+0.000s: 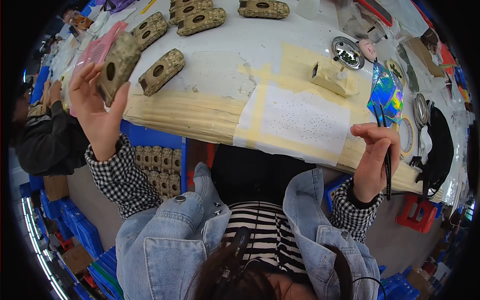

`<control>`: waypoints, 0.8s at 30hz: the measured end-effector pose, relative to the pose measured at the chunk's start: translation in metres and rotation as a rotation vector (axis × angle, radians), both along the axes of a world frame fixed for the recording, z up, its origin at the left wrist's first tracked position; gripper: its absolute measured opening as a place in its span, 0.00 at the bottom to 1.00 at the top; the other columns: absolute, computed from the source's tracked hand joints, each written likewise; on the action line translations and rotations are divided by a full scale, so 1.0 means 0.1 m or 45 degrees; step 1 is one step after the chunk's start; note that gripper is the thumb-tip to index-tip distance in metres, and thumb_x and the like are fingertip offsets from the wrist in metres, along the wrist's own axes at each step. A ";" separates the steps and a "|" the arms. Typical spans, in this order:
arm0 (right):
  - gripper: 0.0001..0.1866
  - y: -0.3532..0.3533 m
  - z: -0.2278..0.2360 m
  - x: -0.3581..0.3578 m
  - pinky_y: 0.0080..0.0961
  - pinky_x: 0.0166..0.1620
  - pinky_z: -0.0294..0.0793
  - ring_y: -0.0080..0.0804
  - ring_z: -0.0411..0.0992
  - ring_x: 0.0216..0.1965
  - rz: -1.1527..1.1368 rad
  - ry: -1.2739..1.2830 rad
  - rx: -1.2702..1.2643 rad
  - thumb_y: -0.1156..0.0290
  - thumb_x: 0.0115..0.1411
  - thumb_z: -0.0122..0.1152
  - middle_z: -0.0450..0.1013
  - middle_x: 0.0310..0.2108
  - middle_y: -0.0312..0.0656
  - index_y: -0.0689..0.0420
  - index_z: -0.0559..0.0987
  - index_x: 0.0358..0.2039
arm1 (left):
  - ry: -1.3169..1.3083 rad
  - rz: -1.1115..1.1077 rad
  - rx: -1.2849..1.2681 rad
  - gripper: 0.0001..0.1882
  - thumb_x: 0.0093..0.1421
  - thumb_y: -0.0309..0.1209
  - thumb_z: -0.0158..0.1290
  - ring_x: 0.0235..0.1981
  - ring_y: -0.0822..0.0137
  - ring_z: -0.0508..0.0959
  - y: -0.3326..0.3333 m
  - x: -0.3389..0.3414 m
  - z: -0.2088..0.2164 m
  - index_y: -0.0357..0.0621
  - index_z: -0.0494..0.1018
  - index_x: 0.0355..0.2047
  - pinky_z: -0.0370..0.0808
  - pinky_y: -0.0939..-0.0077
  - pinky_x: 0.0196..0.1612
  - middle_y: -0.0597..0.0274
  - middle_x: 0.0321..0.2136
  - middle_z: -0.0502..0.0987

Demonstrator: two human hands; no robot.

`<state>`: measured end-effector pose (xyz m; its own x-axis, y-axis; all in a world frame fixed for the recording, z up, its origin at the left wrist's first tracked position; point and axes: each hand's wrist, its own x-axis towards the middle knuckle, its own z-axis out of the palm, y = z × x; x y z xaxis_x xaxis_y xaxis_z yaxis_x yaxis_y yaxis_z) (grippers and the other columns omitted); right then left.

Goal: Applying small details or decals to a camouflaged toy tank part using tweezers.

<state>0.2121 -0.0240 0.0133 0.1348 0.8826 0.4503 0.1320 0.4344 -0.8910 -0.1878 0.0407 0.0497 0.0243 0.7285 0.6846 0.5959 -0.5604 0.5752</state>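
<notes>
My left hand is raised over the table's left front edge, its thumb and fingers around a camouflage-patterned toy tank hull with a round hole in it. A similar hull lies on the table just right of that hand. On the right, my right hand grips black tweezers, tips pointing up and away from me, close to a shiny iridescent packet. Between the hands, a white sheet scattered with tiny dark specks is at the table's front edge.
Several more camouflage hulls stand at the far left, beside a pink mesh bag. A metal dish of small green parts and a cream block are right. A blue crate of hulls sits below the table. Someone works at far left.
</notes>
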 end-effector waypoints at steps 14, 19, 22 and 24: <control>0.26 0.02 0.19 -0.36 0.29 0.44 0.70 0.39 0.70 0.44 0.507 -0.129 0.103 0.72 0.37 0.75 0.68 0.42 0.55 0.56 0.63 0.29 | -0.727 -1.156 -0.628 0.49 0.39 0.21 0.65 0.49 0.64 0.68 -0.39 1.47 -0.31 0.38 0.47 0.58 0.67 0.72 0.50 0.50 0.49 0.64; 0.25 0.03 0.13 -0.40 0.29 0.46 0.66 0.36 0.69 0.43 0.433 -0.041 0.071 0.69 0.39 0.74 0.68 0.43 0.54 0.56 0.64 0.30 | -1.508 -1.208 -0.956 0.50 0.42 0.30 0.65 0.57 0.59 0.61 -0.51 1.81 -0.54 0.40 0.45 0.59 0.61 0.63 0.58 0.46 0.57 0.55; 0.20 0.14 0.22 -0.25 0.27 0.43 0.67 0.36 0.69 0.40 0.358 -0.221 0.158 0.68 0.44 0.70 0.69 0.39 0.51 0.59 0.67 0.31 | -1.676 -1.184 -1.113 0.41 0.55 0.44 0.52 0.59 0.56 0.58 -0.51 1.82 -0.52 0.41 0.43 0.60 0.60 0.60 0.59 0.49 0.59 0.53; 0.13 0.28 0.34 -0.13 0.26 0.39 0.67 0.36 0.69 0.35 0.048 -0.504 0.243 0.69 0.48 0.65 0.70 0.32 0.48 0.60 0.70 0.28 | -1.814 -1.112 -1.221 0.40 0.58 0.51 0.46 0.59 0.54 0.57 -0.46 1.80 -0.48 0.42 0.44 0.61 0.61 0.60 0.59 0.55 0.59 0.54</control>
